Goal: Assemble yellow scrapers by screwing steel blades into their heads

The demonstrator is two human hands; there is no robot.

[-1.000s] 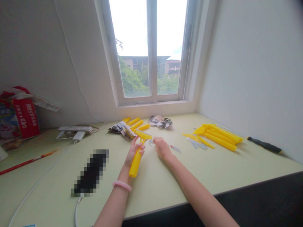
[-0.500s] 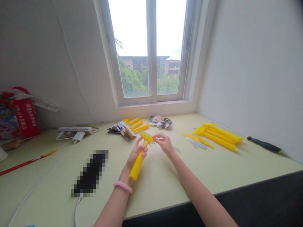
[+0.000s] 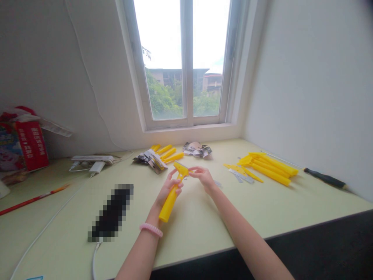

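Note:
A yellow scraper (image 3: 169, 203) with a T-shaped head is held upright and tilted over the table, my left hand (image 3: 167, 190) wrapped round its neck. At the right end of the scraper's head, my right hand (image 3: 203, 177) has its thumb and index finger brought together; whatever is between them is too small to make out. Tiny dark pieces lie on the table just beneath the hands. To the right are thin grey blades (image 3: 244, 177), flat yellow pieces (image 3: 253, 175) and several yellow scraper handles (image 3: 272, 171).
Packaged yellow scrapers (image 3: 159, 158) and crumpled packaging (image 3: 198, 150) lie near the window. A screwdriver (image 3: 325, 178) rests at the right. On the left are a power strip (image 3: 92, 160), a blurred-out dark object (image 3: 112, 214) with a cable, a red stick (image 3: 33, 200) and a red box (image 3: 31, 146).
My right hand has shifted very slightly at the scraper's head. My left hand keeps its hold on the scraper.

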